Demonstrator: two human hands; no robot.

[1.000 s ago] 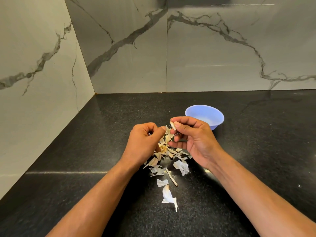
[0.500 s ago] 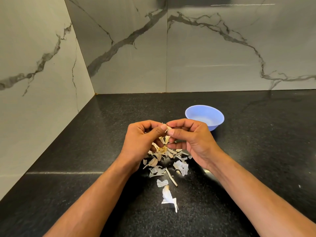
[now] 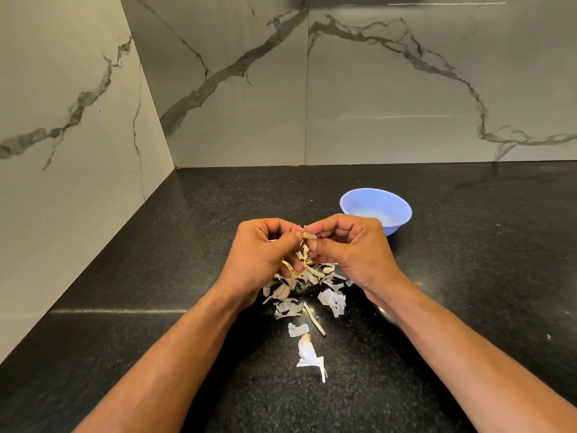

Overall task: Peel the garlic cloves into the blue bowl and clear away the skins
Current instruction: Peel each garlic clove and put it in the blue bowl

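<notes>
Left of centre in the frame, the left hand [image 3: 265, 254] is curled, its thumb and fingertips pinching one end of a garlic clove [image 3: 309, 235]. Just right of it, the right hand [image 3: 349, 245] pinches the same clove from the other side, so the 2 hands meet in the middle of the frame with the clove between them. Below them, loose skins [image 3: 312, 295] lie scattered on the black counter [image 3: 156, 276], trailing toward the lower centre. Right of centre and behind the hands stands the blue bowl [image 3: 376, 210], close to the right hand; whether it holds any cloves I cannot tell.

The likely trouble: the clove is small and its skin papery, so a hard pull could shoot it out of the pinch onto the counter, short of the bowl. A sleeve of air from moving arms could also scatter the light skins wider.

No brand, label or writing is readable anywhere.
</notes>
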